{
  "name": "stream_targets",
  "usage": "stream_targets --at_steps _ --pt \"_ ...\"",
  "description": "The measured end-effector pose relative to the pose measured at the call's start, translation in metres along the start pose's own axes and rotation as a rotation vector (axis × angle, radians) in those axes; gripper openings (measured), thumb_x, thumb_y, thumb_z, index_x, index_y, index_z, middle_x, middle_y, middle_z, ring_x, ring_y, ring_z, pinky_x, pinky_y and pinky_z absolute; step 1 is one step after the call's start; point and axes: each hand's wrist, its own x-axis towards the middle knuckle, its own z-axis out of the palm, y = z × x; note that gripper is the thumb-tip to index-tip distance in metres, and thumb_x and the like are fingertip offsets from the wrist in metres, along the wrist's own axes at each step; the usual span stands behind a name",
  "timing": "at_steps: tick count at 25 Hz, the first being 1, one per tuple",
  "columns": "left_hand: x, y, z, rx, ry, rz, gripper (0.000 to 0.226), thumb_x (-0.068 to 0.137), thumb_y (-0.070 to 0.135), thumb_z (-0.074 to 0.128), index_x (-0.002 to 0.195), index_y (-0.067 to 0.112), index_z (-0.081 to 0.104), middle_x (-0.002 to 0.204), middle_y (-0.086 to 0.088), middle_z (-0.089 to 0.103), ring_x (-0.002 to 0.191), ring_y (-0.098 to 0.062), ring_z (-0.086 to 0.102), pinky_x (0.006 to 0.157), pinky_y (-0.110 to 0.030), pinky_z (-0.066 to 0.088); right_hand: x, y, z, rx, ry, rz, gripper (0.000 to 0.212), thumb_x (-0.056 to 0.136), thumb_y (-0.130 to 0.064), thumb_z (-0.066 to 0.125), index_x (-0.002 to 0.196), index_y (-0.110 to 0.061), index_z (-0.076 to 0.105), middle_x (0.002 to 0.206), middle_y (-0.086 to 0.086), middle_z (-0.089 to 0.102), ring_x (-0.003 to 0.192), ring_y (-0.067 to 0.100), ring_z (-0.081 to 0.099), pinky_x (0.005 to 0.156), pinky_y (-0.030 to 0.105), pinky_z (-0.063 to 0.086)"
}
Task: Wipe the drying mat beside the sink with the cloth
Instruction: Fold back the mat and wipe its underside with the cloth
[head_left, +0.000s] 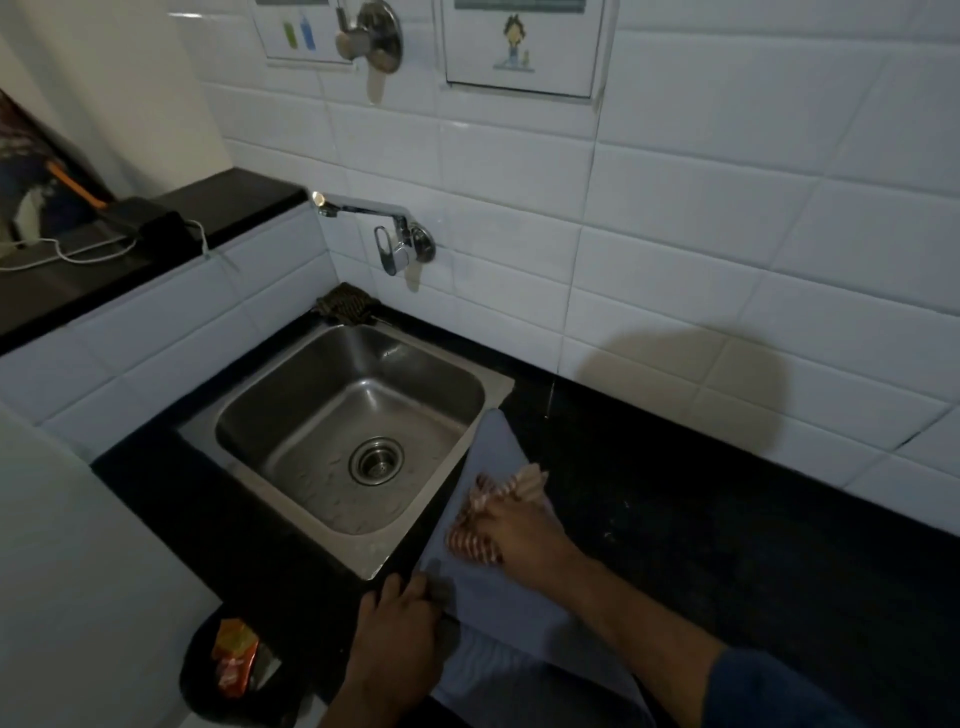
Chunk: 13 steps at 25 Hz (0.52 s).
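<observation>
Beneath the right hand (519, 535), whose fingers clutched a crumpled red-and-white striped cloth (480, 530), lay the flat blue-grey drying mat (493, 587); left hand (400, 618) fingers gripped its edge.

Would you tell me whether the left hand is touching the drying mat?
Touching: the head view shows the left hand with fingers on the drying mat's near-left edge.

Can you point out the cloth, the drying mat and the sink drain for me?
cloth (475, 543): head view, on its striped folds beside the fingers.
drying mat (496, 447): head view, on its bare grey far end.
sink drain (376, 461): head view, on the round metal strainer.
</observation>
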Motion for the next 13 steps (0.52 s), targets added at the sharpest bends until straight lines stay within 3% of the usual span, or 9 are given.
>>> stream_targets --at_steps 1,2,5,7,9,10,13 --pt "0.000 0.001 -0.005 0.025 -0.015 -0.003 0.044 0.076 0.047 0.048 0.107 0.029 0.073 0.127 0.007 0.062 0.105 -0.025 0.054 0.080 -0.044 0.046 -0.016 0.002 -0.002 0.009 -0.053 -0.087 0.039 0.095 -0.008 0.055 0.133 -0.016 0.062 0.139 0.013 0.051 0.128 0.033 0.044 0.106 0.046 0.037" --pt "0.001 0.001 -0.007 0.040 0.002 -0.004 0.045 0.076 0.048 0.047 0.108 0.030 0.073 0.127 0.007 0.062 0.105 -0.025 0.053 0.080 -0.044 0.046 -0.031 0.005 -0.005 -0.006 -0.098 -0.178 0.036 0.096 -0.013 0.054 0.130 -0.016 0.064 0.137 0.013 0.053 0.126 0.033 0.045 0.106 0.046 0.038" --pt "0.009 0.003 0.003 0.085 0.040 -0.032 0.052 0.092 0.042 0.042 0.139 0.024 0.050 0.148 0.007 0.041 0.129 -0.024 0.038 0.100 -0.044 0.032 -0.077 0.022 -0.016 -0.115 -0.213 -0.259 0.038 0.097 -0.037 0.045 0.119 -0.019 0.070 0.123 0.016 0.061 0.119 0.034 0.054 0.103 0.045 0.041" --pt "0.013 0.003 0.002 0.086 0.042 -0.049 0.051 0.093 0.045 0.040 0.139 0.025 0.049 0.148 0.007 0.040 0.131 -0.022 0.037 0.102 -0.042 0.031 -0.111 0.033 -0.028 -0.206 -0.328 -0.200 0.052 0.098 -0.048 0.039 0.123 -0.012 0.066 0.128 0.030 0.056 0.126 0.047 0.047 0.113 0.061 0.026" --pt "0.010 0.005 -0.003 0.069 0.018 -0.039 0.055 0.091 0.053 0.035 0.137 0.029 0.051 0.148 0.009 0.039 0.133 -0.020 0.036 0.102 -0.041 0.031 -0.142 0.037 -0.046 -0.262 -0.479 -0.114 0.049 0.099 -0.039 0.037 0.128 -0.006 0.059 0.134 0.036 0.048 0.129 0.056 0.039 0.111 0.075 0.011" --pt "0.007 0.005 -0.006 0.060 0.000 -0.036 0.056 0.090 0.057 0.033 0.136 0.031 0.052 0.148 0.009 0.038 0.134 -0.020 0.035 0.103 -0.041 0.031 -0.154 0.037 -0.055 -0.225 -0.514 -0.069 0.042 0.099 -0.032 0.037 0.127 -0.008 0.057 0.134 0.032 0.050 0.126 0.052 0.044 0.111 0.073 0.017" --pt "-0.001 0.004 -0.008 0.017 0.015 -0.023 0.055 0.089 0.064 0.033 0.132 0.036 0.056 0.148 0.009 0.039 0.136 -0.020 0.035 0.105 -0.041 0.030 -0.171 0.020 -0.103 -0.052 -0.526 -0.062 0.028 0.092 -0.023 0.049 0.119 -0.025 0.059 0.125 0.007 0.060 0.110 0.029 0.058 0.101 0.048 0.044"
